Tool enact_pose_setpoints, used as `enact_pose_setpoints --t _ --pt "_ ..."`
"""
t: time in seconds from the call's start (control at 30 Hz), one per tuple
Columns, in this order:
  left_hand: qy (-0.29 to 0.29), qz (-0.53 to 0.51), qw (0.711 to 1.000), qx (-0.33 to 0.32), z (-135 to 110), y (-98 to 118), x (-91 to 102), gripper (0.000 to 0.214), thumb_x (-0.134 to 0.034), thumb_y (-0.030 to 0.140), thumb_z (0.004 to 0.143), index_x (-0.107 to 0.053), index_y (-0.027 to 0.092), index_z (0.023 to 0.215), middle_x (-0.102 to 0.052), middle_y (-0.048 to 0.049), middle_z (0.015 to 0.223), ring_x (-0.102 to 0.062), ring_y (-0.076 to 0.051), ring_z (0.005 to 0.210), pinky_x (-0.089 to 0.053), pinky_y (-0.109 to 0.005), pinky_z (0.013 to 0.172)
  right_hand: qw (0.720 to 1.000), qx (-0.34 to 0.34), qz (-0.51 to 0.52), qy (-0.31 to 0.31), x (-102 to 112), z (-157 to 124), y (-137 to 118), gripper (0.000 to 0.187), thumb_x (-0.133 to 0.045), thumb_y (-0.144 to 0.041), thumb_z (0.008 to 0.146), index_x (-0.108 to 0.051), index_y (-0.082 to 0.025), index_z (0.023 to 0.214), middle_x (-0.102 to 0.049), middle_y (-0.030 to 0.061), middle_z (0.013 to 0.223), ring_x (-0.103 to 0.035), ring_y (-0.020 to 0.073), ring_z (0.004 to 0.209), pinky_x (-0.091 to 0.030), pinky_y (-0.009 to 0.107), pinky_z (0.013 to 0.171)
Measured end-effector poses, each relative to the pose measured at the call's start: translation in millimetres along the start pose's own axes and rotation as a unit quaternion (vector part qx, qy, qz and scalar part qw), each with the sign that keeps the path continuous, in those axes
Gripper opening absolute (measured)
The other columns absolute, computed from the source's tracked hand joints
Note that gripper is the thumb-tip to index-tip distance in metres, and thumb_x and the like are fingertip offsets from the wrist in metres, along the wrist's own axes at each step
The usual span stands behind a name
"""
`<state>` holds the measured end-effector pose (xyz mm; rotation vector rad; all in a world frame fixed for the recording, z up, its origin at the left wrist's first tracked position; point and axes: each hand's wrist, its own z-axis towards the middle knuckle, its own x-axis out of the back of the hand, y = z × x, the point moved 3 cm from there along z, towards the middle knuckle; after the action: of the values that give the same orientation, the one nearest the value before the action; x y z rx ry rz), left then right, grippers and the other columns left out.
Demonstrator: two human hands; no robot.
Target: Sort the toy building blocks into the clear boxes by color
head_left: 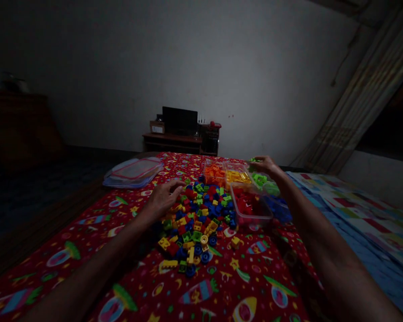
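A loose pile of mixed building bricks (201, 212) in red, yellow, blue and green lies on the patterned red cloth. Over the pile's left edge hovers my left hand (164, 197), its thumb and fingers apart and nothing visible between them. My right hand (266, 164) pinches green bricks (254, 161) above a clear box of green bricks (260, 180). Next to that box are clear boxes of orange bricks (215, 174), yellow bricks (237, 177) and red bricks (246, 203). Blue bricks (279, 208) fill another box, partly hidden by my right forearm.
Clear lids (134, 172) are stacked at the cloth's left edge. A single yellow brick (236, 242) lies apart from the pile. Beyond the cloth stands a low desk (173, 139) with a monitor (180, 120). To the right is a bed surface with a checked cover (362, 208).
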<state>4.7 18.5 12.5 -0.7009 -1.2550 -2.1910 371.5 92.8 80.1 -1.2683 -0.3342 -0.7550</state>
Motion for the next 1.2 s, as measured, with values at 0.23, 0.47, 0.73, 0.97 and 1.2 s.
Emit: enact_pose_setpoints --t 0.23,0.47,0.73,0.97,1.2 --pt "-0.007 0.025 0.999 0.036 -1.9 -10.0 -1.9 0.036 -0.045 0.044 0.077 -0.069 0.023 0.093 -0.072 0.0 0.075 -0.063 -0.018 0.063 -0.046 -0.024 0.057 0.967 -0.084 -0.24 0.025 24.9 44.0 49.4 0.016 -0.068 -0.009 0.068 -0.069 -0.005 0.083 -0.066 0.0139 0.069 -0.065 0.0222 0.068 -0.048 0.029 0.064" --pt "-0.014 0.047 0.998 0.051 -2.3 -5.3 0.8 0.037 -0.043 0.04 0.077 -0.07 0.021 0.096 -0.072 -0.0019 0.079 -0.064 -0.019 0.064 -0.048 -0.025 0.059 0.976 -0.004 -0.22 -0.001 7.1 38.3 20.6 0.034 -0.055 -0.018 0.083 -0.062 0.001 0.11 -0.068 0.0185 0.083 -0.065 0.0141 0.066 -0.045 0.025 0.07" --pt "-0.031 0.072 0.997 -0.012 3.8 -7.4 8.8 0.037 -0.044 0.039 0.076 -0.071 0.02 0.094 -0.073 -0.0039 0.096 -0.065 -0.021 0.084 -0.05 -0.028 0.076 0.971 0.211 -0.057 -0.099 -57.9 -68.0 -60.6 0.023 -0.051 -0.02 0.085 -0.068 -0.01 0.097 -0.07 0.0103 0.086 -0.064 0.0149 0.067 -0.05 0.026 0.062" --pt "-0.007 0.034 0.999 0.003 2.1 -20.3 16.7 0.038 -0.045 0.037 0.075 -0.071 0.016 0.093 -0.072 -0.0076 0.098 -0.065 -0.024 0.09 -0.049 -0.034 0.086 0.741 0.599 -0.17 -0.252 -140.9 -256.0 -114.9 0.039 -0.045 -0.04 0.091 -0.051 -0.02 0.124 -0.045 0.0151 0.135 -0.038 0.0246 0.127 -0.035 0.044 0.101" --pt "-0.011 0.009 1.0 0.024 1.4 -55.6 3.1 0.039 -0.045 0.037 0.075 -0.07 0.015 0.096 -0.072 -0.0075 0.095 -0.065 -0.024 0.09 -0.051 -0.033 0.081 0.709 0.604 -0.305 -0.199 -178.6 -244.9 -103.5 0.028 -0.037 -0.03 0.094 -0.053 -0.02 0.115 -0.046 0.0133 0.13 -0.039 0.0254 0.121 -0.028 0.054 0.102"
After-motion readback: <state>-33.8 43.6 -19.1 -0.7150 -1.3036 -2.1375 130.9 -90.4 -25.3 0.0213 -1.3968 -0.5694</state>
